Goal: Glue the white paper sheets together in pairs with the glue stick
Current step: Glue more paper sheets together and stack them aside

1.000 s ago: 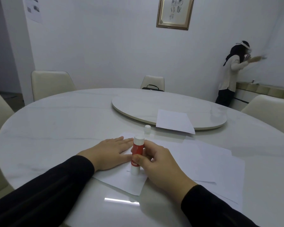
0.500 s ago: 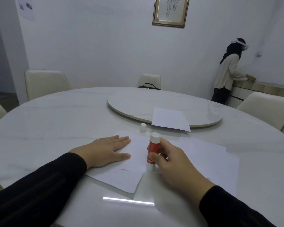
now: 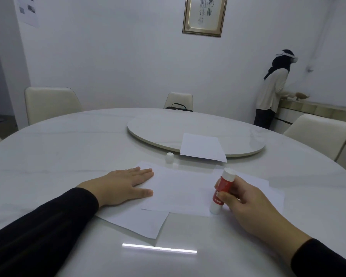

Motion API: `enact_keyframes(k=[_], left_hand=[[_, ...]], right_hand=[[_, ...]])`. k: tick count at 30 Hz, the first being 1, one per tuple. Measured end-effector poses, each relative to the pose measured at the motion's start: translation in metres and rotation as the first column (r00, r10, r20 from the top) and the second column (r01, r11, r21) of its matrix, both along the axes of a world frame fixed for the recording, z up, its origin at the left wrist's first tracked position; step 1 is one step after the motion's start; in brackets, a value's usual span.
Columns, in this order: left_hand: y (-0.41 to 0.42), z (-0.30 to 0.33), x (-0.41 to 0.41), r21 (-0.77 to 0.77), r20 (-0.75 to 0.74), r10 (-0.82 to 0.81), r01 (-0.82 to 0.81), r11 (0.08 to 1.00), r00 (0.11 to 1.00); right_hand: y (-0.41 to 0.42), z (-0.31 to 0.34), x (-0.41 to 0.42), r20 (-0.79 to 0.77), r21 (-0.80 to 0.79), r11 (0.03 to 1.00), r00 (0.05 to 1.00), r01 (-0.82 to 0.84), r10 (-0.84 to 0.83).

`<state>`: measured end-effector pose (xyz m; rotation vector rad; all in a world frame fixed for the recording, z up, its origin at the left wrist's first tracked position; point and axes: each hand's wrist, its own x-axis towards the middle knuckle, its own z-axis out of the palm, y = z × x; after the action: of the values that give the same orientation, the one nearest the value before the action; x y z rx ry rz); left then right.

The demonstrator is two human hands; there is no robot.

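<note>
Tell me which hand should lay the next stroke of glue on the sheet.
Right. The right hand already grips the glue stick tip-down on the top sheet, cap off. The left hand lies flat pinning the paper, so probably best left there.

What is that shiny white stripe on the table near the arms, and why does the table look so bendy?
In the head view, the bright stripe is glare on the glossy table, probably a reflected ceiling light; the wide-angle lens bends the table's edge; the room looks dim and bluish-grey; the right hand holding the glue stick looks fairly sharp.
</note>
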<state>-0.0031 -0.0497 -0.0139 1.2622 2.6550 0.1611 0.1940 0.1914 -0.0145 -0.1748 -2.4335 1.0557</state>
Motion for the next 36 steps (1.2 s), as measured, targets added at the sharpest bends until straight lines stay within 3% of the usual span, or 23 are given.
enact_keyframes(k=[15, 19, 21, 23, 26, 29, 33, 36], left_hand=[[0.008, 0.015, 0.003, -0.148, 0.064, 0.124, -0.113, 0.983, 0.990], [0.020, 0.030, 0.014, -0.296, -0.042, 0.162, -0.167, 0.941, 0.986], [0.036, 0.037, 0.023, -0.226, -0.102, 0.167, -0.186, 0.956, 0.981], [0.062, 0.038, 0.037, -0.016, -0.165, 0.132, -0.136, 0.991, 0.977], [0.106, 0.022, 0.066, 0.186, -0.187, -0.096, 0.131, 0.974, 0.978], [0.127, 0.000, 0.077, 0.104, -0.021, -0.214, 0.215, 0.971, 0.977], [0.123, -0.005, 0.068, 0.045, -0.001, -0.211, 0.211, 0.976, 0.977], [0.121, -0.002, 0.072, 0.038, -0.005, -0.219, 0.219, 0.975, 0.976]], right_hand=[[0.031, 0.003, 0.023, 0.074, 0.011, 0.996, 0.993, 0.089, -0.090], [0.031, 0.001, 0.025, 0.072, 0.031, 0.995, 0.993, 0.092, -0.094], [0.029, 0.000, 0.025, 0.060, 0.025, 0.997, 0.995, 0.076, -0.078], [0.027, -0.001, 0.025, 0.048, 0.011, 0.997, 0.996, 0.071, -0.072], [0.026, -0.001, 0.026, 0.046, -0.005, 0.996, 0.995, 0.085, -0.085], [0.025, -0.001, 0.028, 0.054, -0.002, 0.995, 0.993, 0.100, -0.100], [0.023, -0.003, 0.028, 0.049, 0.076, 0.988, 0.989, 0.137, -0.141], [0.026, -0.005, 0.025, 0.029, 0.000, 0.987, 0.986, 0.162, -0.162]])
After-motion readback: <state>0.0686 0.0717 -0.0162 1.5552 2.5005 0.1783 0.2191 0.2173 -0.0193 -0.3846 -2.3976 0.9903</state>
